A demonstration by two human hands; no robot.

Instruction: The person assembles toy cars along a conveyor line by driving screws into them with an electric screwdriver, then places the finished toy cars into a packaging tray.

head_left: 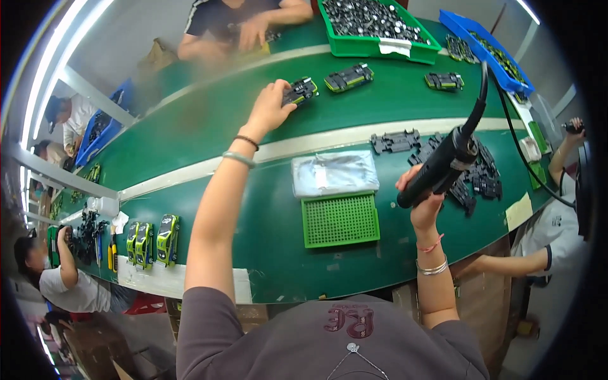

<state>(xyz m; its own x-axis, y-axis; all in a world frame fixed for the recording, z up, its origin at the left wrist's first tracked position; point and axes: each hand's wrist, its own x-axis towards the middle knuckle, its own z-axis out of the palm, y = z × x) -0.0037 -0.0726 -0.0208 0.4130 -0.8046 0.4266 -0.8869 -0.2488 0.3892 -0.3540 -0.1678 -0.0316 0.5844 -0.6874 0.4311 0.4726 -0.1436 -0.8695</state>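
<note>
My left hand [272, 107] reaches across the green bench, its fingers closed round one end of a toy car [301, 91] that lies with its black underside up. Just right of it rests another upturned toy car [349, 77], and a third upturned car [444, 81] sits farther right. In my right hand [423, 199] is a black electric screwdriver [437, 166], held up at a slant, with its cable rising from the top end. Behind and right of it lies a loose pile of black car chassis [484, 171]; one chassis [396, 141] lies a little apart.
A green perforated basket [341, 220] and a pale blue wrapped packet [334, 173] lie before me. Green toy cars [167, 239] stand at left, near yellow-handled tools [113, 252]. Beyond are a green bin [380, 49] of small parts and a blue bin [506, 79]. Co-workers sit around.
</note>
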